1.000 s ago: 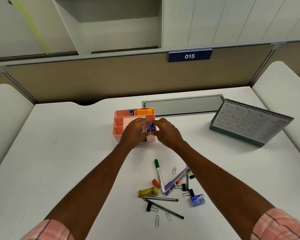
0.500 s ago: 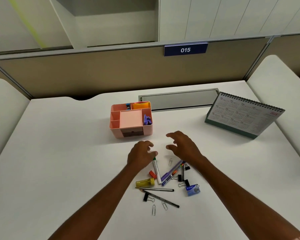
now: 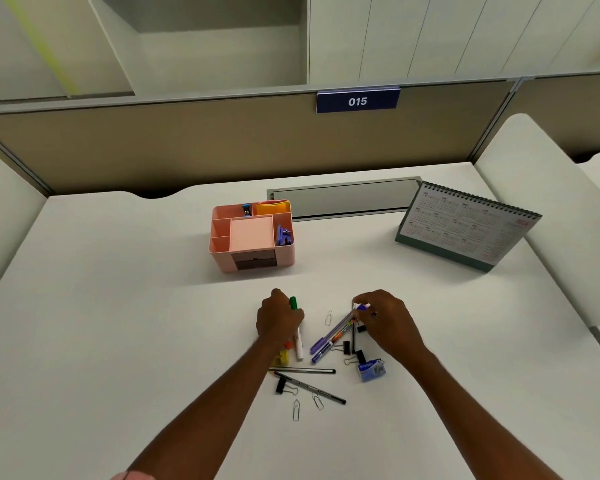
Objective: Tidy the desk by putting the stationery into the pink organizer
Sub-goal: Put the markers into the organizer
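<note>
Pink organizer: upright on the white desk, beyond the hands, drawer front facing the person. A purple item lies in its right-hand compartment. A small blue item and an orange one sit in the back cells.

Left hand: back of hand up, forearm entering from bottom centre, fingers curled round the green-capped marker. The marker's long axis runs near-to-far. Its green cap points away from the person, toward the organizer, and sticks out past the knuckles. The white barrel trails back beside the wrist. Cannot tell whether the barrel's near end touches the desk. A yellow piece is half hidden under the wrist.

Black pens: two, nearer the person than the marker. One lies left-to-right, the other diagonally. A binder clip touches the diagonal pen's left end.

A paper clip lies flat between the hands.

Purple pens: side by side, long axis diagonal, from near-left to far-right. The near ends are on the desk and the far ends run under the fingers.

Right hand: palm down, forearm entering from bottom right, thumb and fingertips pinching the far ends of the purple pens.

Blue staple box: on the desk just beside the right wrist, on the near side.

Desk calendar: upright at far right, well apart from the pile.
</note>
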The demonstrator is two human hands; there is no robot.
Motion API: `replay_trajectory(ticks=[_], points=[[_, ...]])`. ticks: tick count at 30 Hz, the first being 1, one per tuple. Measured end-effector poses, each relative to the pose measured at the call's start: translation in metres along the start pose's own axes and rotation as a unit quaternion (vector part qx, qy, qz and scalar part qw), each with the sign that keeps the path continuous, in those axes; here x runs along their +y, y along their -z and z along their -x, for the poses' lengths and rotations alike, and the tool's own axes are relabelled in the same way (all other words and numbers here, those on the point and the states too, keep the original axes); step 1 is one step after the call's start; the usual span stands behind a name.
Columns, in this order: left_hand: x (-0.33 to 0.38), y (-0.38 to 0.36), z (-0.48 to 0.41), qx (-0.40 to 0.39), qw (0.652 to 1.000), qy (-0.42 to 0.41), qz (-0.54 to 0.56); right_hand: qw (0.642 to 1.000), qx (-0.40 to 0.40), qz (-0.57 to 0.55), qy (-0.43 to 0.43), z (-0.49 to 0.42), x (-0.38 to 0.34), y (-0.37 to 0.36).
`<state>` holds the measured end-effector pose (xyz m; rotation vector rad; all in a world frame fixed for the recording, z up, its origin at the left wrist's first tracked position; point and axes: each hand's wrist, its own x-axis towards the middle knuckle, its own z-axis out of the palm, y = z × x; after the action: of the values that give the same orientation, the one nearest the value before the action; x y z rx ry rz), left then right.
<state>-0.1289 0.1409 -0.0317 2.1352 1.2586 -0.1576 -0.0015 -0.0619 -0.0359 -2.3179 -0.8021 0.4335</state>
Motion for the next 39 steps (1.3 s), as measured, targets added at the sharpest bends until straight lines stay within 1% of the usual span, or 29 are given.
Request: replay_trajectory(ticks=[4, 6, 8, 10, 12, 16, 18, 22, 26, 29, 34, 39], points=[[-0.004, 0.008, 0.000, 0.006, 0.997, -0.008, 0.078, 0.998, 0.052, -0.014, -0.014, 0.006, 0.013, 0.018], [-0.008, 0.018, 0.003, 0.002, 0.991, -0.026, 0.133, 0.995, 0.086, -0.034, -0.045, 0.009, 0.025, 0.029], [-0.013, 0.032, 0.010, -0.013, 0.983, -0.062, 0.173, 0.991, 0.095, -0.042, -0.079, 0.011, 0.035, 0.036], [-0.020, 0.047, 0.015, -0.016, 0.978, -0.088, 0.186, 0.992, 0.089, -0.035, -0.084, 0.015, 0.041, 0.040], [-0.028, 0.062, 0.018, 0.004, 0.974, -0.102, 0.202, 0.993, 0.087, -0.037, -0.077, 0.019, 0.046, 0.041], [-0.039, 0.100, 0.021, 0.051, 0.954, -0.119, 0.270, 0.996, 0.080, -0.020, -0.046, 0.025, 0.048, 0.035], [-0.040, 0.123, 0.019, 0.090, 0.948, -0.133, 0.276, 0.997, 0.072, -0.009, -0.034, 0.026, 0.045, 0.030], [-0.039, 0.170, 0.007, 0.163, 0.929, -0.161, 0.292, 0.998, 0.035, 0.051, -0.007, 0.020, 0.039, 0.023], [-0.040, 0.205, -0.014, 0.259, 0.908, -0.193, 0.268, 0.992, 0.001, 0.127, -0.015, 0.011, 0.036, 0.019], [-0.041, 0.220, -0.040, 0.301, 0.897, -0.213, 0.244, 0.989, -0.012, 0.149, -0.025, 0.008, 0.035, 0.016], [-0.038, 0.221, -0.076, 0.313, 0.899, -0.228, 0.204, 0.986, -0.044, 0.155, -0.041, 0.002, 0.040, 0.013], [-0.038, 0.209, -0.102, 0.301, 0.922, -0.208, 0.124, 0.986, -0.046, 0.154, -0.036, -0.001, 0.039, 0.014]])
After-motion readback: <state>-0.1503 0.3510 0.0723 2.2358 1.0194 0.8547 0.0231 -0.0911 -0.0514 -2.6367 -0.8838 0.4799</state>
